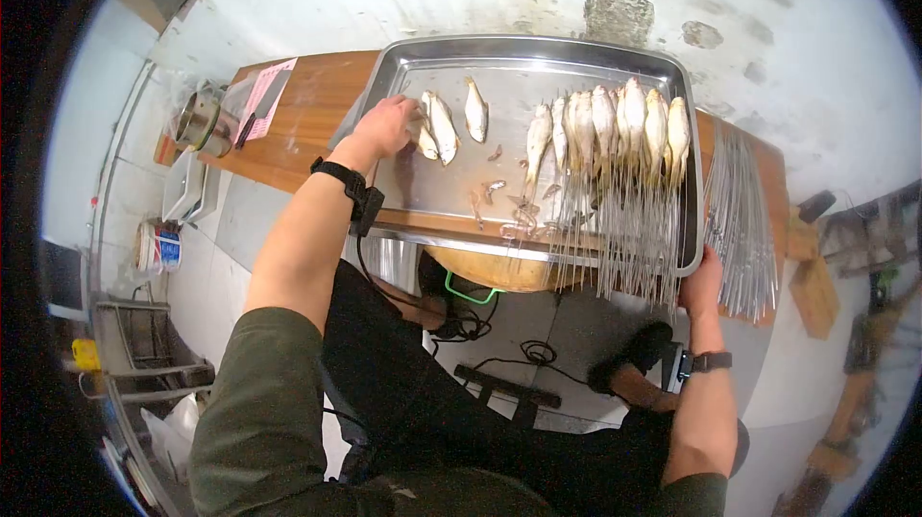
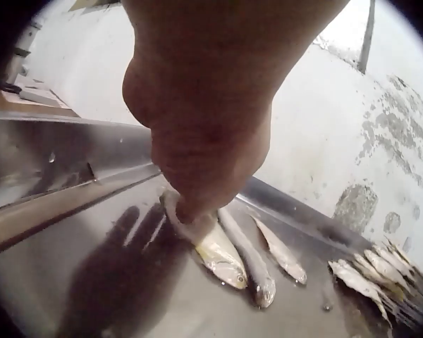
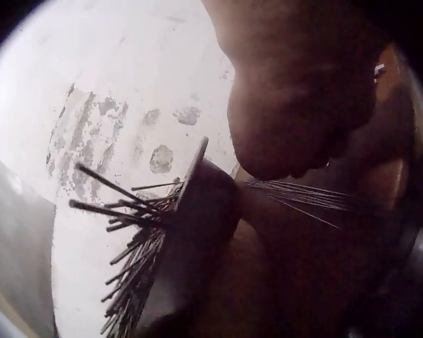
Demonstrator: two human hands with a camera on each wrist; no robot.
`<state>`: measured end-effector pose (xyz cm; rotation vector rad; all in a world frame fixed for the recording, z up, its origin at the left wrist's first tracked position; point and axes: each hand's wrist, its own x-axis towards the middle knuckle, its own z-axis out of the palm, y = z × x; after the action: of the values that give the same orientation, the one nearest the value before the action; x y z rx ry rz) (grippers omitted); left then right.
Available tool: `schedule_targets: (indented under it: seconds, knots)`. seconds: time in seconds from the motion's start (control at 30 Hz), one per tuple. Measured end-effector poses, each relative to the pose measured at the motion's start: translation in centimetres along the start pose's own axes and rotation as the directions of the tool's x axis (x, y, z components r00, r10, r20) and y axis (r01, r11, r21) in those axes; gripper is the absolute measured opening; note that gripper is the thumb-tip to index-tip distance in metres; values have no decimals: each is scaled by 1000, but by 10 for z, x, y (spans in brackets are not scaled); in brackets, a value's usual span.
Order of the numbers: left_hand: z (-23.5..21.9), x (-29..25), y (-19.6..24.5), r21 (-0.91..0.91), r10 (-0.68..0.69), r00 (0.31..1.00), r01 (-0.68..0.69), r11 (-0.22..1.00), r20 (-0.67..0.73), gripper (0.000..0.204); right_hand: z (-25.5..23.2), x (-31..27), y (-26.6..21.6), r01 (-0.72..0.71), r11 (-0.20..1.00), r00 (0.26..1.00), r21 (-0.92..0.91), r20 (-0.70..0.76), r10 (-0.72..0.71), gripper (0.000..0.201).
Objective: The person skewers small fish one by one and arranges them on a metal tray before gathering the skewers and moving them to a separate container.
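The head view takes in the whole steel tray (image 1: 538, 56) on the wooden bench (image 1: 307, 123); only the left wrist view shows the left hand (image 2: 197, 127) pinching a small fish (image 2: 208, 243) near the tray's left wall, fingers curled round its tail end. That fish lies flat, its long axis running away from the hand, head toward the tray's middle, with two loose fish (image 1: 459, 119) just beside it. Bare tray floor lies between them and the skewered fish (image 1: 615, 128) on the right. The right hand (image 1: 701, 282) grips the tray's near right corner, beside overhanging skewers (image 3: 130, 246).
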<state>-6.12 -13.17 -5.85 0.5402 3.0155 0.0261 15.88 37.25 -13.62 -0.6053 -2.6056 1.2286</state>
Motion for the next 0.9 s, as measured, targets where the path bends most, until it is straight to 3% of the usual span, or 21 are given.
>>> schedule_targets:
  seconds: [0.17, 0.3, 0.43, 0.5, 0.6, 0.63, 0.9]
  knots:
    - [11, 7, -16, 13, 77, 997, -77, 997, -21, 46, 6, 12, 34, -70, 992, 997, 108, 15, 69, 19]
    - [3, 7, -16, -30, 142, 990, -141, 990, 13, 43, 5, 9, 22, -78, 969, 997, 236, -2, 80, 14]
    - [8, 20, -29, -125, 250, 968, -246, 961, 21, 30, 2, 12, 36, 2, 991, 1000, 132, -27, 1, 10]
    - [11, 25, -31, -119, 262, 965, -259, 958, 12, 27, -1, 13, 34, -56, 957, 998, 284, 34, 49, 8]
    - [6, 25, -26, -123, 274, 962, -272, 955, -1, 22, -17, 6, -3, -144, 979, 990, 141, 25, 142, 8]
    - [3, 24, -24, -134, 276, 961, -274, 952, -2, 21, -10, 17, 42, -31, 983, 999, 180, -7, 33, 8]
    - [-4, 26, -19, -139, 281, 959, -274, 952, 36, 17, -6, 16, 43, -120, 971, 993, 206, 9, 121, 8]
